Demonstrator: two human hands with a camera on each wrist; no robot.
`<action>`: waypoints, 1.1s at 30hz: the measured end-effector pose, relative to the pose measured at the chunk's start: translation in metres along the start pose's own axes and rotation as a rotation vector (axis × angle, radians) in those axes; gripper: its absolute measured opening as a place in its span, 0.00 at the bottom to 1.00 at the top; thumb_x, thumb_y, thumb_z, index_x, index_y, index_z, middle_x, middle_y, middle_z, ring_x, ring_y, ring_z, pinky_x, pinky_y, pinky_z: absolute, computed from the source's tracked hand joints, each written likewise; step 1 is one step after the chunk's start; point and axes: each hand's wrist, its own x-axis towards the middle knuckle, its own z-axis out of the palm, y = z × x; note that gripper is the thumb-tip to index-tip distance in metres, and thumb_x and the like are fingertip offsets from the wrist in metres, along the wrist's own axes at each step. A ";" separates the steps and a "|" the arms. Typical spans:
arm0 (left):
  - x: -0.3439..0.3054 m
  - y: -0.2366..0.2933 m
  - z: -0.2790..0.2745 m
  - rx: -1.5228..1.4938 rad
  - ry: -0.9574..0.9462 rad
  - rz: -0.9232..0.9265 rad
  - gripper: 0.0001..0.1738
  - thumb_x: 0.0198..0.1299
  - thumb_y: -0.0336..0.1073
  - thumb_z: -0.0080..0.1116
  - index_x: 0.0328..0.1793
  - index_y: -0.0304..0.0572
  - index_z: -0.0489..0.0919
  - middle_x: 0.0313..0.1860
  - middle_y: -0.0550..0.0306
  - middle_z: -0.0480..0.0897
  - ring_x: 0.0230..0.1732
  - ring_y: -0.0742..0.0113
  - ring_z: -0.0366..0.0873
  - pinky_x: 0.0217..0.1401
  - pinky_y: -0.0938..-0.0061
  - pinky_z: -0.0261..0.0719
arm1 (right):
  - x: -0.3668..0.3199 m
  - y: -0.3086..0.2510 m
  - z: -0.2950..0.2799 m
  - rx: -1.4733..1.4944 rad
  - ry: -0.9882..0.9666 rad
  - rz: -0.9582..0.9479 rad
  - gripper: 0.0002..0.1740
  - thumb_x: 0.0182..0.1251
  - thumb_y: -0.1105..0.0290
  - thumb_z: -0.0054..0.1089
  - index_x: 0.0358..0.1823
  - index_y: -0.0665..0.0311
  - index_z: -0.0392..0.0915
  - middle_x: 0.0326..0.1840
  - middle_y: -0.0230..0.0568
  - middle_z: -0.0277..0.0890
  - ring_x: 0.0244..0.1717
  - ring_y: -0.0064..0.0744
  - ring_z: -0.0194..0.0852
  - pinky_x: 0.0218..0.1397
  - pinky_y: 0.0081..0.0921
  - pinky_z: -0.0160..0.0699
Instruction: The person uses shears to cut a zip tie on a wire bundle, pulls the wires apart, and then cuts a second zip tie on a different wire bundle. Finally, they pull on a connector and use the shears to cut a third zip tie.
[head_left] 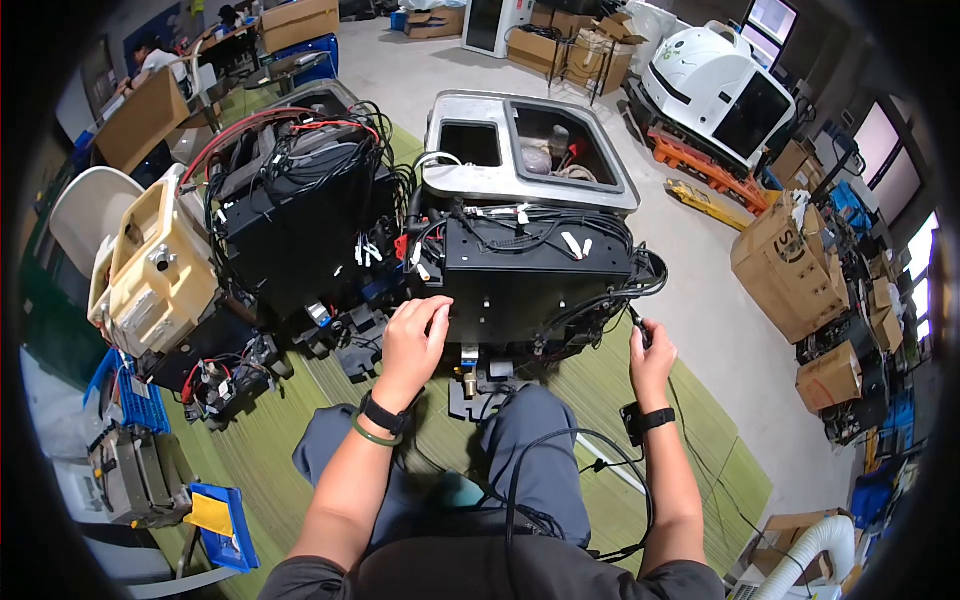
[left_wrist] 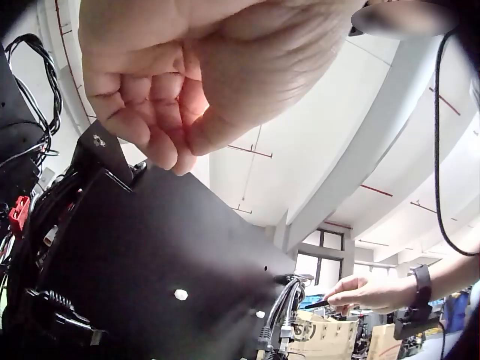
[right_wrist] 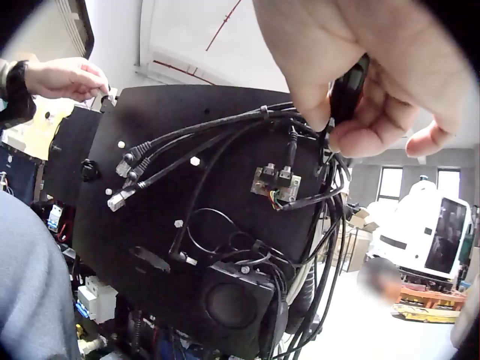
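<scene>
A black equipment box (head_left: pixel 540 265) stands in front of me, its top edge lined with bundled black cables. My left hand (head_left: pixel 410 345) is by the box's left upper corner, its fingers loosely curled, thumb near the fingertips, nothing visible between them. At the right side of the box, my right hand (head_left: pixel 652 355) grips a slim black tool (right_wrist: pixel 349 94) with a narrow tip; I cannot tell its kind. That tip is right at the cable bundle (right_wrist: pixel 322 187) along the panel edge. Loose network plugs (right_wrist: pixel 124 199), a small circuit board (right_wrist: pixel 276 184) and a round speaker (right_wrist: pixel 231 304) show on the panel.
A metal-framed housing (head_left: pixel 630 190) sits behind the box. Left of it stands another cable-covered black unit (head_left: pixel 300 230), then a cream plastic body (head_left: pixel 165 260). Cardboard boxes (head_left: pixel 790 270) and a white machine (head_left: pixel 715 90) are to the right. A black cable loops over my lap.
</scene>
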 end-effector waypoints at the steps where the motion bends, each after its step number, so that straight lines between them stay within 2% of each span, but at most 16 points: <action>1: 0.000 0.000 0.001 -0.002 0.011 0.002 0.06 0.63 0.29 0.59 0.44 0.39 0.83 0.34 0.50 0.83 0.36 0.52 0.80 0.41 0.64 0.77 | 0.000 0.001 0.001 -0.001 0.000 0.002 0.11 0.67 0.65 0.63 0.47 0.61 0.79 0.35 0.38 0.81 0.35 0.36 0.71 0.55 0.34 0.62; 3: -0.001 0.000 0.000 0.001 -0.011 -0.022 0.07 0.63 0.29 0.59 0.45 0.39 0.83 0.34 0.51 0.83 0.36 0.52 0.80 0.41 0.64 0.77 | 0.000 0.001 0.002 -0.023 0.037 -0.047 0.11 0.67 0.65 0.63 0.47 0.61 0.79 0.33 0.37 0.81 0.33 0.35 0.69 0.54 0.34 0.62; 7: -0.001 0.000 -0.002 -0.003 0.012 0.006 0.07 0.63 0.29 0.59 0.45 0.39 0.83 0.33 0.51 0.83 0.36 0.52 0.80 0.41 0.64 0.77 | 0.001 -0.007 -0.002 0.006 -0.001 -0.008 0.11 0.67 0.65 0.63 0.46 0.61 0.79 0.33 0.37 0.80 0.32 0.34 0.68 0.53 0.33 0.61; 13: -0.003 0.003 -0.009 0.004 0.005 -0.035 0.07 0.63 0.29 0.59 0.45 0.40 0.83 0.34 0.51 0.82 0.35 0.52 0.79 0.40 0.64 0.77 | 0.001 0.002 0.005 0.003 0.078 -0.095 0.10 0.67 0.65 0.62 0.45 0.61 0.79 0.27 0.34 0.76 0.28 0.32 0.65 0.53 0.32 0.61; 14: -0.003 0.003 -0.009 0.005 0.005 -0.018 0.07 0.63 0.29 0.59 0.45 0.40 0.83 0.34 0.51 0.82 0.35 0.52 0.79 0.40 0.64 0.77 | 0.001 -0.008 -0.003 -0.009 0.024 -0.047 0.10 0.67 0.64 0.63 0.45 0.61 0.79 0.28 0.34 0.77 0.28 0.31 0.64 0.53 0.32 0.60; 17: -0.004 0.002 -0.008 0.004 0.008 -0.012 0.07 0.64 0.29 0.59 0.45 0.40 0.83 0.34 0.51 0.82 0.36 0.52 0.80 0.40 0.65 0.77 | 0.000 -0.008 -0.001 -0.018 0.047 -0.059 0.10 0.67 0.64 0.63 0.45 0.61 0.79 0.27 0.33 0.76 0.27 0.30 0.64 0.53 0.32 0.60; 19: -0.005 -0.002 -0.005 0.031 0.001 -0.006 0.07 0.65 0.30 0.58 0.46 0.39 0.84 0.33 0.51 0.83 0.34 0.60 0.81 0.41 0.70 0.78 | 0.002 -0.004 0.000 -0.014 0.048 -0.064 0.10 0.67 0.64 0.63 0.45 0.61 0.79 0.26 0.33 0.76 0.27 0.31 0.63 0.53 0.32 0.60; 25: -0.004 -0.003 -0.001 0.051 0.014 -0.009 0.07 0.65 0.30 0.58 0.46 0.39 0.84 0.32 0.53 0.83 0.33 0.60 0.80 0.39 0.71 0.78 | 0.001 -0.001 -0.002 -0.005 0.041 -0.076 0.10 0.67 0.65 0.62 0.45 0.61 0.79 0.26 0.33 0.75 0.26 0.31 0.63 0.53 0.32 0.60; 29: -0.005 0.002 0.000 0.029 -0.018 -0.029 0.07 0.64 0.30 0.59 0.45 0.39 0.84 0.34 0.52 0.83 0.35 0.54 0.80 0.40 0.65 0.77 | 0.001 -0.003 -0.002 -0.002 0.042 -0.102 0.10 0.67 0.65 0.62 0.45 0.61 0.78 0.26 0.33 0.75 0.26 0.31 0.63 0.53 0.31 0.60; 31: -0.005 0.000 0.001 0.056 -0.012 0.009 0.07 0.66 0.30 0.57 0.46 0.40 0.84 0.32 0.53 0.82 0.32 0.62 0.80 0.38 0.71 0.77 | 0.001 -0.003 -0.001 0.004 0.053 -0.102 0.10 0.67 0.65 0.62 0.45 0.61 0.78 0.26 0.33 0.75 0.25 0.31 0.63 0.53 0.31 0.60; 33: -0.005 -0.001 0.000 0.056 -0.013 0.006 0.07 0.66 0.30 0.57 0.46 0.40 0.84 0.32 0.53 0.82 0.32 0.62 0.80 0.38 0.71 0.77 | 0.002 -0.004 -0.001 0.010 0.064 -0.107 0.10 0.67 0.65 0.62 0.44 0.61 0.78 0.25 0.33 0.75 0.25 0.31 0.63 0.53 0.31 0.60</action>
